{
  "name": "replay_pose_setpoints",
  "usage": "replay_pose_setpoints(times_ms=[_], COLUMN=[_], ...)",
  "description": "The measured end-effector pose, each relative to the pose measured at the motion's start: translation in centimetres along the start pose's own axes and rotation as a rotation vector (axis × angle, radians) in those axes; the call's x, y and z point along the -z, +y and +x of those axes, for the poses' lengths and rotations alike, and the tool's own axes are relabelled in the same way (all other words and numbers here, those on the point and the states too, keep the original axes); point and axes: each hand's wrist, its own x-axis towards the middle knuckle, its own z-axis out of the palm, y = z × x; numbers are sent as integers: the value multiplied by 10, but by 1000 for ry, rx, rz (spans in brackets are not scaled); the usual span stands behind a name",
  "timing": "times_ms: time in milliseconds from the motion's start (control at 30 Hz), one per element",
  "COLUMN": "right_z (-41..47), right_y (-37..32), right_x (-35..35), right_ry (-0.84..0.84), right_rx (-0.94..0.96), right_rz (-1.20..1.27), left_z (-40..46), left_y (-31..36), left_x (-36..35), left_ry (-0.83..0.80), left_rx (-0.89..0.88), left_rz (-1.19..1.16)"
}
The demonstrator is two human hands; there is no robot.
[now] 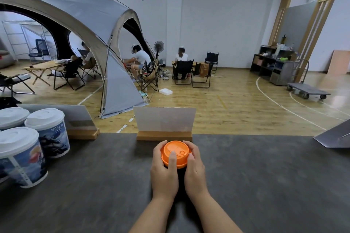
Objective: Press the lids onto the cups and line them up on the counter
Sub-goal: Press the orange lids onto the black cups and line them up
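Both hands wrap one cup at the near middle of the dark grey counter [265, 176]. Orange lid [175, 154] sits on top. The cup body under it is almost wholly hidden by the hands; only a dark sliver shows between the wrists, colour and print not readable.

Left hand [164, 172]: fingers curled round the lid's left edge, thumb lying across the lid top. Right hand [195, 172]: fingers curled round the right edge, thumb tip at the rim. Whether the lid is fully seated, cannot tell.

Just behind the cup: a pale card in a wooden stand [164, 135], not touching it.

Far left: three white-lidded printed cups [47, 132] clustered close together, the rearmost cut by the frame edge. A second card stand behind them, partly hidden. Grey slanted panel [335, 136] at right, cut off.
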Motion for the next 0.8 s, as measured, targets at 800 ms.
replay_pose_setpoints(times_ms=[800], right_z=[0], right_y=[-4], right_x=[-2], right_ry=[27], right_rx=[-49], right_rz=[67], left_z=[0], left_y=[-2], left_x=[-2], left_ry=[-29], left_rx=[69], left_rz=[-76])
